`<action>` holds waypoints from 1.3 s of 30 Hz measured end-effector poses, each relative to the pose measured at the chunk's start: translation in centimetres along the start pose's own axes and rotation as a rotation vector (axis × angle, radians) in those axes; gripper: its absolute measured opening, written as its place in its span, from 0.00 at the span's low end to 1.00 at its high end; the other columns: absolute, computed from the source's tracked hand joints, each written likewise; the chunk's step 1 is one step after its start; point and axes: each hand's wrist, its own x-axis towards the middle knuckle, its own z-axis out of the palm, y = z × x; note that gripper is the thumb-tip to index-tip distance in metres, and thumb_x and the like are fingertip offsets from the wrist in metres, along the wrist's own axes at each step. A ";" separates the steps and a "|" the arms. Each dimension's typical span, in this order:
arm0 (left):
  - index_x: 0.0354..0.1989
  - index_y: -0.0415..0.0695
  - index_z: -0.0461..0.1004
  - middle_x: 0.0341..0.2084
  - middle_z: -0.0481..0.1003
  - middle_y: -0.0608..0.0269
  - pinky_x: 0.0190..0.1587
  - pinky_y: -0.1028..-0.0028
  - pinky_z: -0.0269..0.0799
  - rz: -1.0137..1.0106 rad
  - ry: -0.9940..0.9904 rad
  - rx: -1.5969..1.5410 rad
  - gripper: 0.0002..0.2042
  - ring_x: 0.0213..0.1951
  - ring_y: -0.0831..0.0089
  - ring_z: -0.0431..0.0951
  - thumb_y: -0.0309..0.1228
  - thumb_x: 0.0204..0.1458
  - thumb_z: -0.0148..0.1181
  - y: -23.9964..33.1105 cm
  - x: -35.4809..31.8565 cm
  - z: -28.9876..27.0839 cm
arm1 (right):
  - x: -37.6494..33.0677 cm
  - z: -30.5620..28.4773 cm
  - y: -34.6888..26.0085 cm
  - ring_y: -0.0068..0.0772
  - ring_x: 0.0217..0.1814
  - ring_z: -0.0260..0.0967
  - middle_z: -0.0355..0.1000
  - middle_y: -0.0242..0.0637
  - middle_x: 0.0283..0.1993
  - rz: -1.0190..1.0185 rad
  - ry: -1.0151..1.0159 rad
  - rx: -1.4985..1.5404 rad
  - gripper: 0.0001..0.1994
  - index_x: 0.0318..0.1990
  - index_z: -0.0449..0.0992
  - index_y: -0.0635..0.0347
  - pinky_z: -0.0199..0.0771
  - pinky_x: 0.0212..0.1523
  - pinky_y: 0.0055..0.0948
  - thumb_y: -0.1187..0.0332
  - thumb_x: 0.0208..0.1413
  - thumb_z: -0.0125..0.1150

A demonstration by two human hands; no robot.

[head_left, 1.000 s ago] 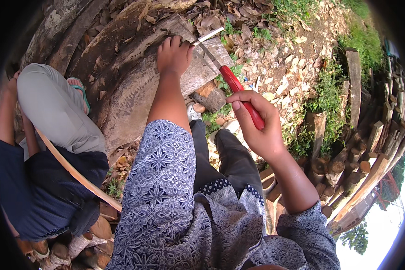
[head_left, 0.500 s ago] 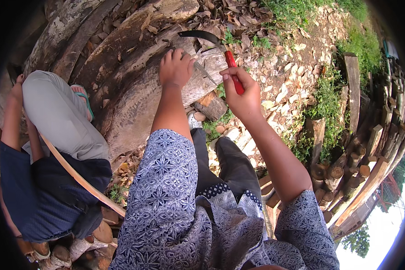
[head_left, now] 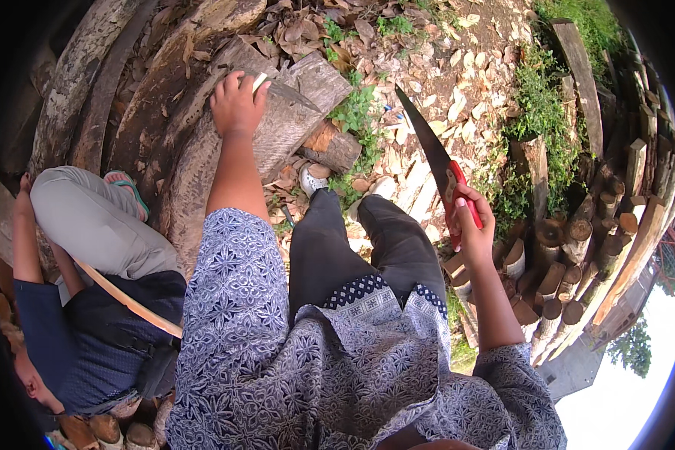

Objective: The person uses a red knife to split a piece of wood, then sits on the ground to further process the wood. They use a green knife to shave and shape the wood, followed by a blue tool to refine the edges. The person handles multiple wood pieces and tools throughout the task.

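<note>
My right hand [head_left: 474, 221] is closed round the red handle of a handsaw [head_left: 435, 154]. Its long dark blade tapers up and to the left, over the leafy ground and away from the wood. My left hand [head_left: 238, 106] lies on a big weathered log [head_left: 292, 131], fingers bent. Between its thumb and forefinger shows the end of a pale, stick-like piece [head_left: 259, 81]; the palm hides the rest. Beside the thumb, a dark grey tapering shape [head_left: 296, 96] runs across the log top; I cannot tell if it joins the pale piece.
At the left sits another person [head_left: 97, 315] in grey trousers, a curved wooden strip [head_left: 131, 304] across their body. Under the log end is a short wood block [head_left: 330, 146]. Stacked cut logs [head_left: 577, 247] and upright planks [head_left: 577, 82] line the right. Dry leaves cover the ground.
My right hand has swung the red-handled tool right and nearer to me, away from the log; its blade looked curved before and shows broad now. My left hand stays on the log.
</note>
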 end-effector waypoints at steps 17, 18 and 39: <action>0.40 0.39 0.76 0.31 0.76 0.67 0.43 0.73 0.70 -0.328 -0.481 -0.642 0.18 0.35 0.76 0.74 0.45 0.63 0.56 15.8 -13.7 -3.8 | -15.5 -27.6 31.8 0.18 0.31 0.71 0.76 0.33 0.38 0.603 0.416 0.097 0.20 0.60 0.72 0.59 0.73 0.34 0.21 0.67 0.62 0.60; 0.40 0.39 0.76 0.30 0.76 0.67 0.41 0.74 0.70 -0.263 -0.487 -0.616 0.18 0.34 0.78 0.73 0.45 0.62 0.57 17.3 -14.3 -4.0 | -16.5 -27.9 33.4 0.19 0.32 0.72 0.76 0.34 0.40 0.596 0.427 0.064 0.19 0.59 0.73 0.59 0.74 0.35 0.22 0.66 0.61 0.61; 0.46 0.45 0.73 0.18 0.62 0.73 0.18 0.76 0.61 -0.207 -0.889 -0.463 0.16 0.16 0.81 0.63 0.46 0.64 0.52 42.0 7.1 -4.4 | -25.2 -17.9 42.4 0.27 0.33 0.73 0.73 0.32 0.30 1.001 0.413 0.836 0.10 0.38 0.71 0.57 0.74 0.35 0.29 0.63 0.68 0.49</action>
